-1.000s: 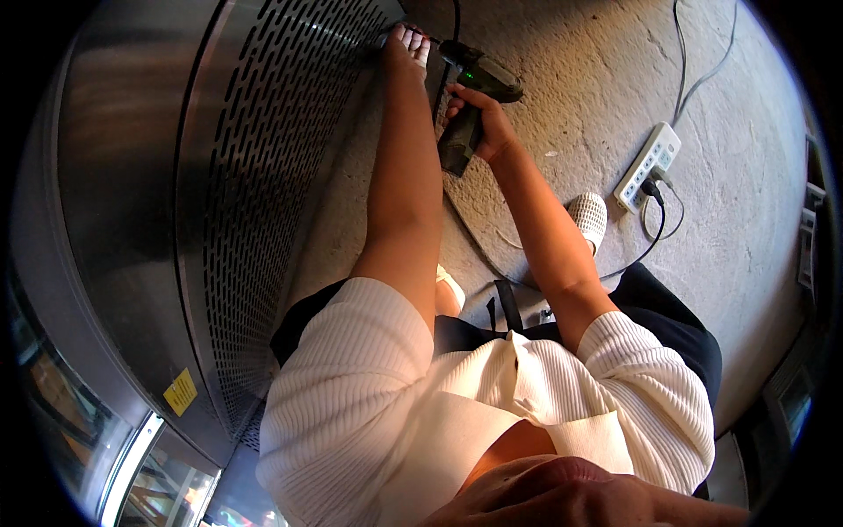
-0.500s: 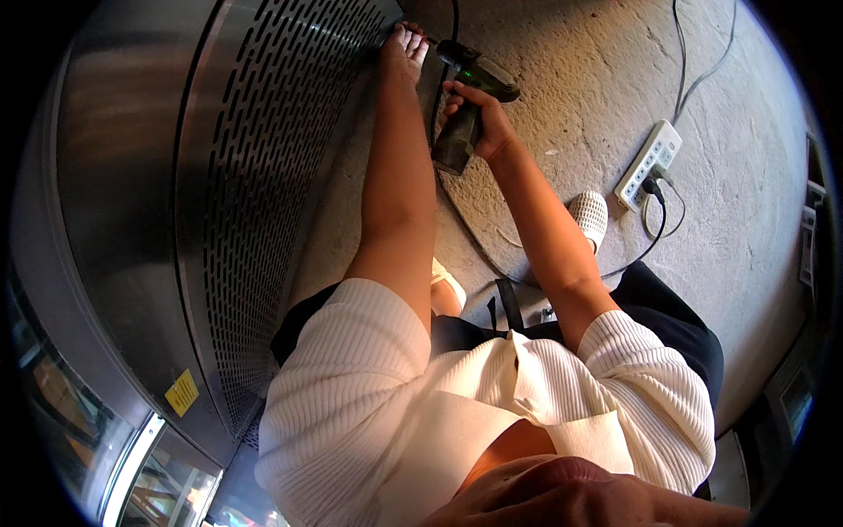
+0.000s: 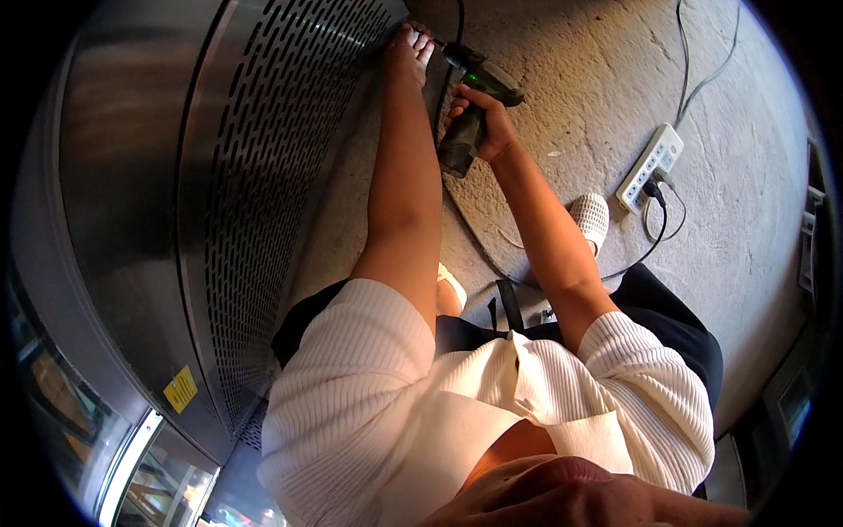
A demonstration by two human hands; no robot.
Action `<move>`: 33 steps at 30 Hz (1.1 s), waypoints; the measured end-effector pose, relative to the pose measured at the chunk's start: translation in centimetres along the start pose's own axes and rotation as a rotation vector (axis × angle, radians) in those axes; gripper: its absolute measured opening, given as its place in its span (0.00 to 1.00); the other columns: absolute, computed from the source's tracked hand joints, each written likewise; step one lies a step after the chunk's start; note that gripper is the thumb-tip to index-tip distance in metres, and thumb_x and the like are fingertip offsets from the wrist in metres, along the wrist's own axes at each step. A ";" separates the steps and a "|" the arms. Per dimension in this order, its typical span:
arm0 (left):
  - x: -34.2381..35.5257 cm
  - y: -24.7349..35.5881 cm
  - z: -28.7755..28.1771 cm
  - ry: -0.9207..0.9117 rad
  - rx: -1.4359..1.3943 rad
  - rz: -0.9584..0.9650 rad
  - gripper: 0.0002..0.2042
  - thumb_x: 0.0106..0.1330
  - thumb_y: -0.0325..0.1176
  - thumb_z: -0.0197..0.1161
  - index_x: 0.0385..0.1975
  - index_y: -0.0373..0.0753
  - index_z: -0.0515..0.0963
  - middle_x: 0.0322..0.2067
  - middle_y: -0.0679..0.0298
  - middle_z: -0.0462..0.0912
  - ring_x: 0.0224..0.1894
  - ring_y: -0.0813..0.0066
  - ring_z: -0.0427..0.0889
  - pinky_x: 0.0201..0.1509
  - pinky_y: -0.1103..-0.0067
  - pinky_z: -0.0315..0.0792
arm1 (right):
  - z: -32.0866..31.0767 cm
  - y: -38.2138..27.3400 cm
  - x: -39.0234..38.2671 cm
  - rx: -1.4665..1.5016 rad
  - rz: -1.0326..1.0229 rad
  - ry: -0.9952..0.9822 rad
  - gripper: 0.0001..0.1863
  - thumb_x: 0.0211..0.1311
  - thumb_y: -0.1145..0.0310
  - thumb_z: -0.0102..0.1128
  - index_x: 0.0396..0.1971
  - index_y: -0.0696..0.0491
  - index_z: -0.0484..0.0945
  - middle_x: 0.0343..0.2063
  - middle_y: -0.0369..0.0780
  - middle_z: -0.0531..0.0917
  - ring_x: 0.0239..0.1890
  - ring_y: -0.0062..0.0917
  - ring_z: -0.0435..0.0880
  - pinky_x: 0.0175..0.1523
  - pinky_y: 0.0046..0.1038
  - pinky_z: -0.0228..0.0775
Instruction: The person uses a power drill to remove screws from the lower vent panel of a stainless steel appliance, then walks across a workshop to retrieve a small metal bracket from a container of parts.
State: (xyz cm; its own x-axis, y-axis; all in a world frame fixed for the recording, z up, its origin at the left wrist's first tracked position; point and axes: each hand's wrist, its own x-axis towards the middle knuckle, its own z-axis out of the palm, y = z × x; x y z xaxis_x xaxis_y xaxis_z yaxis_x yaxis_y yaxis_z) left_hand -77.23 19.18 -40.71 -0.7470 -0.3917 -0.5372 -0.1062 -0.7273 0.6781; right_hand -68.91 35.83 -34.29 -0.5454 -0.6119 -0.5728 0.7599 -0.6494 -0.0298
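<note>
My right hand (image 3: 492,127) is wrapped round the grip of a dark cordless drill (image 3: 463,145), which has a small green light on its body. The drill's front end points up and left, toward the fingers of my left hand (image 3: 409,54). Those fingers are bent together by the lower edge of a slotted metal panel (image 3: 290,105), close to the drill's tip. What they pinch is too small and too hidden to make out.
A white power strip (image 3: 648,167) with plugs in it lies on the rough concrete floor (image 3: 580,79) to the right. A black cable (image 3: 464,215) runs along the floor beneath the drill. My shoe (image 3: 590,220) is between my right forearm and the strip.
The drill and both hands have shifted very slightly to the right. My right hand still grips the drill, and my left fingers stay by the panel edge.
</note>
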 end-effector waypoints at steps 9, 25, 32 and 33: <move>-1.4 1.2 0.9 -0.046 0.019 -0.072 0.16 0.69 0.43 0.53 0.49 0.38 0.73 0.51 0.62 0.75 0.51 0.67 0.75 0.61 0.68 0.67 | -0.1 -0.4 -0.4 0.004 0.009 -0.016 0.06 0.61 0.71 0.56 0.36 0.55 0.73 0.20 0.33 0.73 0.22 0.20 0.75 0.31 0.25 0.73; 0.5 0.3 0.7 -0.025 0.134 0.003 0.13 0.67 0.41 0.56 0.41 0.37 0.76 0.42 0.61 0.78 0.46 0.67 0.77 0.58 0.69 0.70 | 0.0 -0.2 -0.2 -0.043 -0.011 0.021 0.04 0.61 0.69 0.56 0.32 0.52 0.73 0.19 0.32 0.74 0.21 0.21 0.75 0.32 0.28 0.73; -0.3 -0.5 0.9 0.063 -0.027 -0.043 0.13 0.66 0.40 0.57 0.44 0.37 0.74 0.42 0.62 0.78 0.45 0.67 0.77 0.59 0.67 0.69 | -0.5 -0.2 -0.3 -0.004 0.018 -0.015 0.05 0.61 0.70 0.57 0.34 0.53 0.73 0.20 0.31 0.73 0.22 0.19 0.74 0.31 0.25 0.72; -0.3 -0.7 0.9 0.084 -0.073 -0.035 0.13 0.66 0.39 0.57 0.44 0.37 0.74 0.41 0.62 0.78 0.44 0.66 0.77 0.58 0.67 0.69 | -0.6 -0.2 -0.4 -0.013 0.016 -0.007 0.05 0.61 0.69 0.57 0.34 0.53 0.73 0.20 0.31 0.73 0.22 0.19 0.74 0.31 0.25 0.72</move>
State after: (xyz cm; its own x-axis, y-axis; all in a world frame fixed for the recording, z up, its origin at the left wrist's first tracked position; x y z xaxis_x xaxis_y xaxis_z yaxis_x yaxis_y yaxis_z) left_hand -77.51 20.28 -40.60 -0.6859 -0.4092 -0.6018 -0.0809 -0.7789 0.6219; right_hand -68.68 36.47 -34.55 -0.5358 -0.6253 -0.5674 0.7728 -0.6339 -0.0312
